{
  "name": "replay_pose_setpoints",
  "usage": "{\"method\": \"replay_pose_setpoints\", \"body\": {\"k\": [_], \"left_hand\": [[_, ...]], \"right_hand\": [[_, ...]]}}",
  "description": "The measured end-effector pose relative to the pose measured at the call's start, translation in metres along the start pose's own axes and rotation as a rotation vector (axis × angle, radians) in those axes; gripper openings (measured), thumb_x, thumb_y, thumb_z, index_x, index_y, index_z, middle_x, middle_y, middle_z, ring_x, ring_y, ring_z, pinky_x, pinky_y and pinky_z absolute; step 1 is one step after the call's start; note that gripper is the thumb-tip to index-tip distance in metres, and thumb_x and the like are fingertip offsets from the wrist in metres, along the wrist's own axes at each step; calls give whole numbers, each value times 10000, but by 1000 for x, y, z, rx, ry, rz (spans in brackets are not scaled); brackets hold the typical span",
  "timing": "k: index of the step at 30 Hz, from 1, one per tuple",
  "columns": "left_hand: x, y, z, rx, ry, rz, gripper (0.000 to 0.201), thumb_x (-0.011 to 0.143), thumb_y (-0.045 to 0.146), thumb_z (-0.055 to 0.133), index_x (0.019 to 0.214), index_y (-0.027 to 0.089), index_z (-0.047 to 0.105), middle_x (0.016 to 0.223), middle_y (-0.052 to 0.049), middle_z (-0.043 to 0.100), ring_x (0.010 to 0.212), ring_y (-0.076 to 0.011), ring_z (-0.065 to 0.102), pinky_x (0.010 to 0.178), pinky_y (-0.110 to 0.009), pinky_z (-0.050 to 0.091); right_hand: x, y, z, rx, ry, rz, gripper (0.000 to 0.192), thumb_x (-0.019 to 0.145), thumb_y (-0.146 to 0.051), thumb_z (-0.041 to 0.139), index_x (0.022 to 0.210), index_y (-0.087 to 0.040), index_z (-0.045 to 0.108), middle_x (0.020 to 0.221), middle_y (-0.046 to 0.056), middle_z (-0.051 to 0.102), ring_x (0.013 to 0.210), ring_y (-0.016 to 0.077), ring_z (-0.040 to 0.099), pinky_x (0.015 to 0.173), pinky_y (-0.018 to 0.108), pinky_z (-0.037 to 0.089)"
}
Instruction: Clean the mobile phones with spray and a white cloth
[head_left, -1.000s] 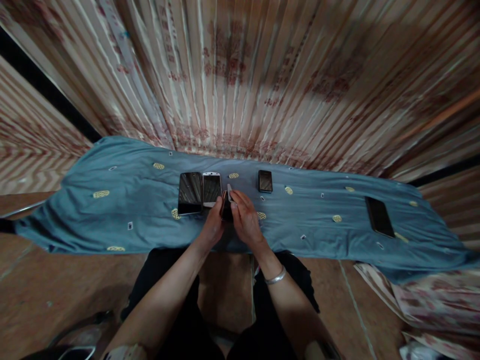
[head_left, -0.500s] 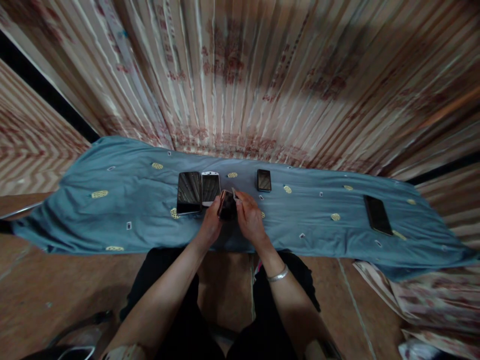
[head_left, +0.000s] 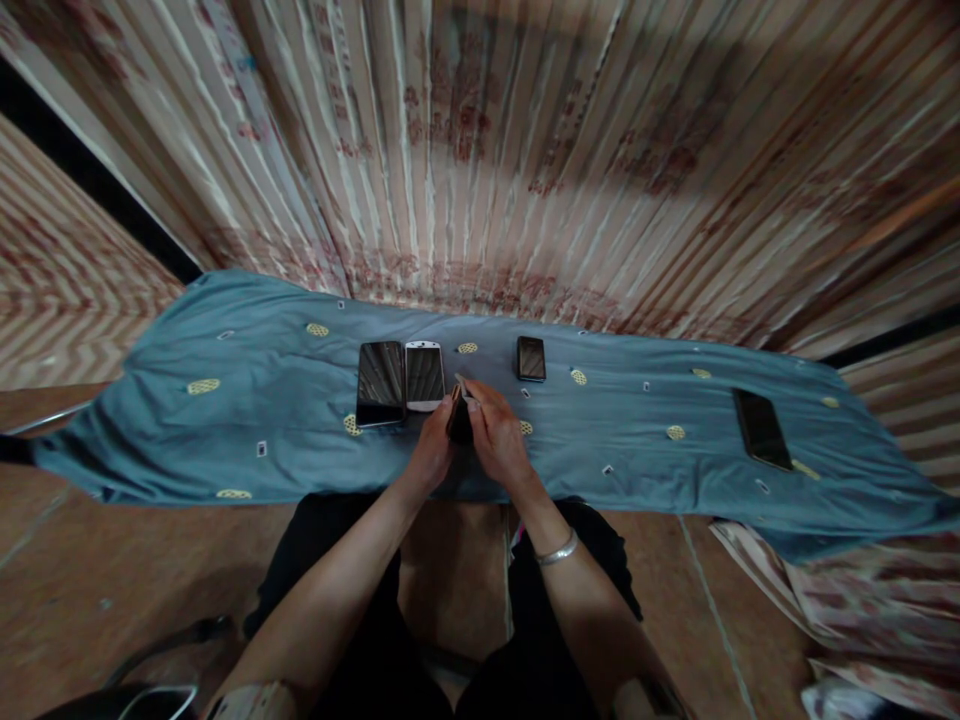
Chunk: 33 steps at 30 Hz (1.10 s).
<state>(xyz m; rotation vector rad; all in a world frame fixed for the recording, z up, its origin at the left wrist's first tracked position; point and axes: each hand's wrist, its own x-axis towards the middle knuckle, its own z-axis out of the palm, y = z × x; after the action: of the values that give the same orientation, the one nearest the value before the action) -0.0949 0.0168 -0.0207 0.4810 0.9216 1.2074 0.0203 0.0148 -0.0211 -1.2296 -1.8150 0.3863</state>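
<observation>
Hands (head_left: 469, 445) clasping dark phone (head_left: 459, 418), white phone (head_left: 424, 375) just beside

Pleated curtain (head_left: 480, 150) fills back wall, cream with faded red printed motifs, vertical folds. Dark gap (head_left: 90, 175) at far left between curtain panels, second dark strip (head_left: 892, 345) at right. Counter draped in blue-grey cloth (head_left: 225, 420) with scattered yellow oval and small white patterns, cloth creased, edges hanging. Floor (head_left: 75, 590) reddish-brown, smooth, thin seam lines across it. Patterned fabric (head_left: 840, 600) bunched on floor at lower right. Light dim, warm; broad shadow band across upper curtain.
</observation>
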Motion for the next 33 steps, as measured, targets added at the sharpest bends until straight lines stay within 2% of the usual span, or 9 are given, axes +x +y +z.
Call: {"method": "replay_pose_setpoints", "body": {"k": [7,11,15,18,22,30,33], "left_hand": [[3,10,-1,-106,38,-89,310,1012,361,498,968,169,738,953,-78,791,1123,-259,699,979,-363,549],[2,13,2,-169,32,-103,305,984,403,544,1008,171,740,994,-96,800,1132,-287,708,995,-414,558],[0,19,7,-228,52,-129,374,1027,381,441,1055,148,732,1025,-113,799,1178,-289,695,1049,-443,535],[-1,24,8,-256,86,-169,422,1054,371,377,1053,121,717,1008,-117,796,1148,-273,708,1068,-447,521],[0,28,7,-288,126,-196,429,1058,389,368,1054,139,717,982,-102,794,1107,-267,719,1051,-438,529],[10,30,-5,-286,124,-123,434,1043,387,394,1225,126,690,1100,-124,790,1095,-267,722,1016,-429,547],[11,30,-6,-279,109,-127,428,1053,380,384,1186,126,701,1092,-116,793,1078,-243,728,1012,-397,548]], "right_hand": [[-1,14,2,-7,57,123,446,1068,-361,332,1305,-179,663,1288,154,728,1233,252,674,1108,469,521],[-1,16,3,74,79,195,463,1068,-389,343,1330,-163,651,1325,156,716,1251,243,676,1094,428,534],[-2,13,7,110,89,249,518,1072,-442,325,1390,-156,617,1369,151,696,1278,233,665,1089,396,537],[-4,10,10,116,85,238,519,1075,-439,324,1415,-162,602,1406,148,674,1314,230,642,1112,394,521],[-6,6,13,127,84,207,492,1075,-404,341,1415,-169,608,1410,142,672,1312,231,643,1110,406,524],[-13,3,14,98,41,170,431,1069,-363,371,1321,-188,674,1274,128,749,1196,233,703,1049,397,556],[-12,3,13,109,52,179,425,1067,-366,376,1310,-194,680,1278,120,748,1200,230,699,1051,397,554]]}}
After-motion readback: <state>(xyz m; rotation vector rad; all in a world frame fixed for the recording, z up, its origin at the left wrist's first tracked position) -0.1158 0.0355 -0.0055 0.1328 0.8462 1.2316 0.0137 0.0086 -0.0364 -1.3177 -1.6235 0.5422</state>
